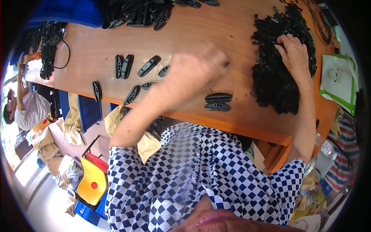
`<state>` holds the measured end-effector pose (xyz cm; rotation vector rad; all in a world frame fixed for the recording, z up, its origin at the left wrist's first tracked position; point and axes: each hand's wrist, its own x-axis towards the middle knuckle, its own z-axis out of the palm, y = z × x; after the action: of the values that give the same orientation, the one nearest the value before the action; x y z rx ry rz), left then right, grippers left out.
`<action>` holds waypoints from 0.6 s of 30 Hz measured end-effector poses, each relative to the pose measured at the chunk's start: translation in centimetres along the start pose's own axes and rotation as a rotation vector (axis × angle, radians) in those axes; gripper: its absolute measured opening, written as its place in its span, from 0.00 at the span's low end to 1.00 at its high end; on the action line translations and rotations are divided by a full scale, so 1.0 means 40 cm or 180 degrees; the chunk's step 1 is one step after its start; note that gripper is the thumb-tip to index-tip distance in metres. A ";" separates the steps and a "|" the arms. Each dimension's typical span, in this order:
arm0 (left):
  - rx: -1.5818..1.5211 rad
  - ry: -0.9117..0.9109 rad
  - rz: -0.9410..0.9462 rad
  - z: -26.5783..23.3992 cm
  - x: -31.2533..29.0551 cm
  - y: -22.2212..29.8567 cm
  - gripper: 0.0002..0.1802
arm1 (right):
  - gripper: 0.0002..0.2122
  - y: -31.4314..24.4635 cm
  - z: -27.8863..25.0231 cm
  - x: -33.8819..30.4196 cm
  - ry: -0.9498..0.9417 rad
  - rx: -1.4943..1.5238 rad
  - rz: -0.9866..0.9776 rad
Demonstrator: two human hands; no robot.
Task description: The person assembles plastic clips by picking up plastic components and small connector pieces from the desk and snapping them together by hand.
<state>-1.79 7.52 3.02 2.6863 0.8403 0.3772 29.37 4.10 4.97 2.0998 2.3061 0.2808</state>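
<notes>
My left hand (195, 69) is above the middle of the table, smeared by motion. Its fingers are curled together, with a small dark thing at the fingertips, too blurred to name. My right hand (294, 54) rests on a pile of small black plastic clips (276, 81) at the right. Its fingers are bent and apart, touching the pile. Below and right of my left hand, two long oval black plastic pieces (218, 97) lie side by side. More such black pieces (123, 66) are scattered to its left, some partly hidden by the arm.
A heap of black pieces (145, 13) lies at the far edge, beside a blue bin (65, 11). Another black pile (48, 50) and a looped cable sit far left. A white-green bag (338, 81) stands right. A yellow chair (92, 183) and a person (33, 110) are left.
</notes>
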 end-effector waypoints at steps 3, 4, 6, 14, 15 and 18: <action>0.0744 0.0653 -0.0832 -0.008 0.032 -0.173 0.13 | 0.05 -0.001 -0.004 -0.003 -0.0224 -0.0005 -0.0015; 0.0859 0.0756 -0.0881 -0.012 0.040 -0.214 0.15 | 0.05 0.004 -0.003 -0.007 -0.0304 -0.0036 -0.0043; 0.1226 0.0456 -0.1051 0.002 0.045 -0.298 0.19 | 0.04 0.013 0.004 -0.002 -0.0374 -0.0094 -0.0074; 0.0942 0.0386 -0.1041 0.055 0.086 -0.302 0.16 | 0.06 0.084 0.052 -0.062 0.0133 0.2853 0.1469; 0.0678 0.0608 -0.0902 0.058 0.087 -0.292 0.15 | 0.06 0.086 0.053 -0.081 0.0161 0.2820 0.1504; -0.0535 0.0801 -0.1050 0.073 0.078 -0.243 0.14 | 0.09 0.011 0.019 -0.088 0.0262 0.5568 0.1543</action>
<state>-3.29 16.38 -2.68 2.3227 1.2402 0.6803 30.28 0.73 3.90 2.9326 1.9622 -2.4730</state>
